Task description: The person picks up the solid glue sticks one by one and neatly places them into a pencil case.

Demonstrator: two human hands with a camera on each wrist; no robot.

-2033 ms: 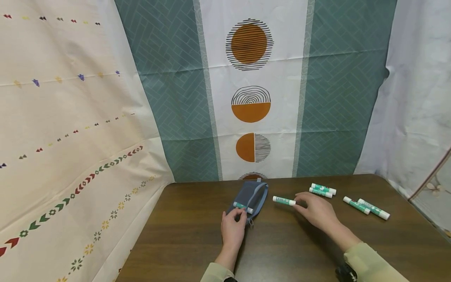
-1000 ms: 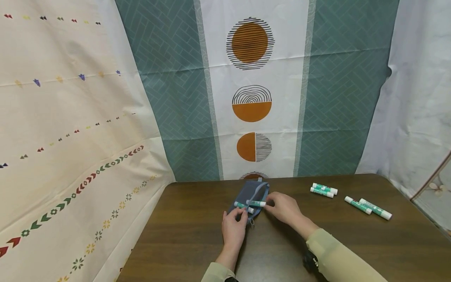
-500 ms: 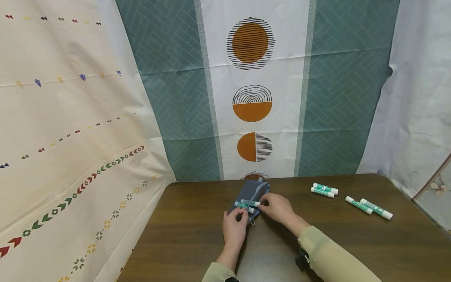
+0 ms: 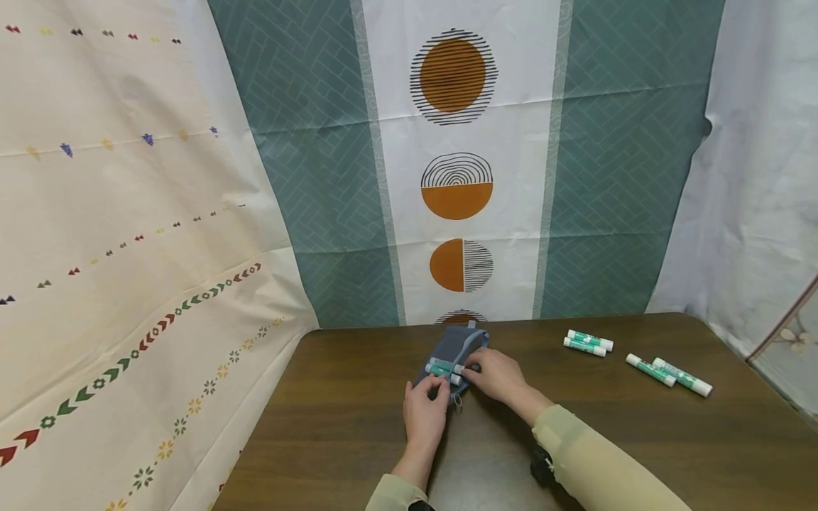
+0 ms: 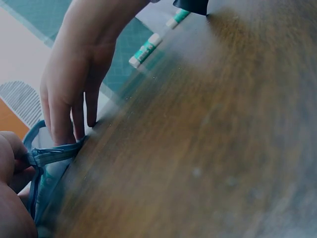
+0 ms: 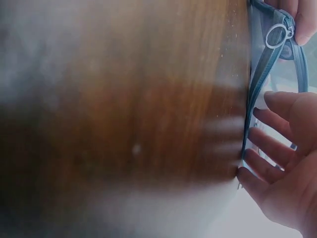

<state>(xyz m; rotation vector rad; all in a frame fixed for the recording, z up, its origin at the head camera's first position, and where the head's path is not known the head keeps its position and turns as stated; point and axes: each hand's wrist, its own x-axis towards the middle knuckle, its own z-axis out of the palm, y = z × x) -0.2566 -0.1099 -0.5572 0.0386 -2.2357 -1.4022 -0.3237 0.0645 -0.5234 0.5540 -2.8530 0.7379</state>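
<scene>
While pinching the edge of a blue pouch (image 4: 450, 344) with the left hand (image 4: 424, 419), fingers clamped beside the parted zip (image 6: 267, 62), feeds a green-and-white marker (image 4: 446, 365) into the mouth with the right hand (image 4: 505, 380), below the center of the head view. Carried leftward over the last two seconds from a spot right of the pouch, now lies at a slant beside a companion marker (image 4: 439, 371), seemingly visible through the sheer side. Meets the white end with thumb and forefinger; cannot tell from any view whether clamped round that end or merely pushing. Shows the remaining fingers spread apart in the right wrist view. Judged by the shift, seems to bring one more marker nearly home in the pouch. Leaves four others outside on the worktop (image 4: 332, 419), toward the right of the frame: an upper pair (image 4: 584, 347), close together, and a lower pair (image 4: 682, 377), farther right, side by side.
</scene>
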